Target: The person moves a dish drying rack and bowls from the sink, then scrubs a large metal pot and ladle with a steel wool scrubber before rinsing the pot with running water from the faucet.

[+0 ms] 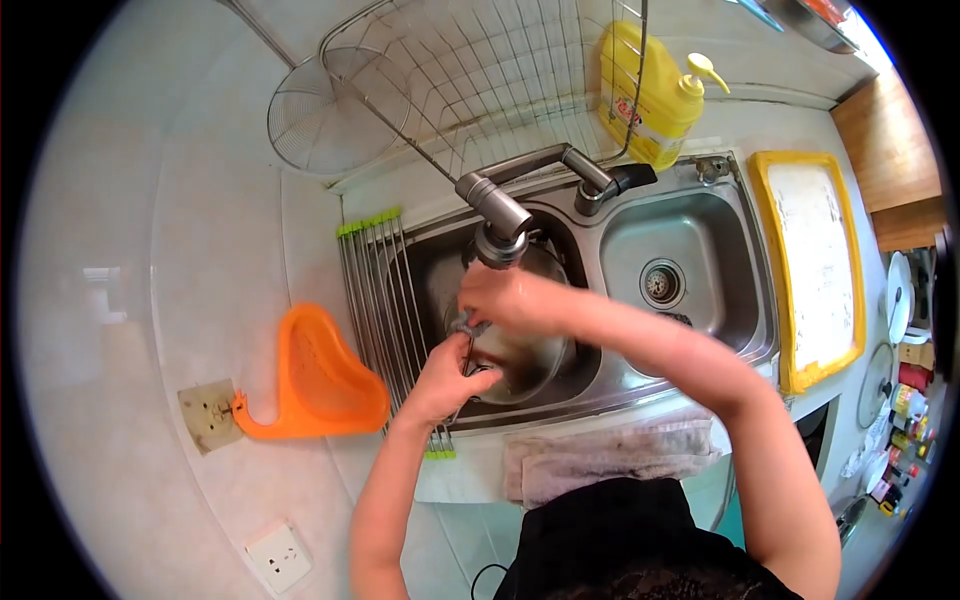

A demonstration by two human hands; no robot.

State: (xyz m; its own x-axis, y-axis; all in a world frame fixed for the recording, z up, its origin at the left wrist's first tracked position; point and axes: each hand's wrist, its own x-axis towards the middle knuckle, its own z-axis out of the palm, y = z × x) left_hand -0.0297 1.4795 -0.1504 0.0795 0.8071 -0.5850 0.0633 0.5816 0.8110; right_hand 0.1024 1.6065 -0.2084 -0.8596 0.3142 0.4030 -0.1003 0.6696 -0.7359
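Observation:
Both my hands are over the left sink basin (425, 262), under the faucet head (500, 243). My right hand (508, 300) is closed, its fingertips on a small grey crumpled thing (466, 325), perhaps a scrubber. Just below and to the left, my left hand (445, 380) curls around something thin with its thumb sticking out to the right; the palm hides most of it. Its fingertips come close to the grey thing. A wide, round, shiny metal pan or bowl (540, 365) lies in the basin beneath my hands, partly covered by them.
A roll-up drying rack (375, 300) lies over the basin's left end, beside an orange corner strainer (325, 385). Right of the basin are a second basin (690, 235) and a yellow-edged white board (812, 270). Behind stand a wire basket (480, 75) and a yellow pump bottle (650, 105). A folded cloth (610, 455) lies in front.

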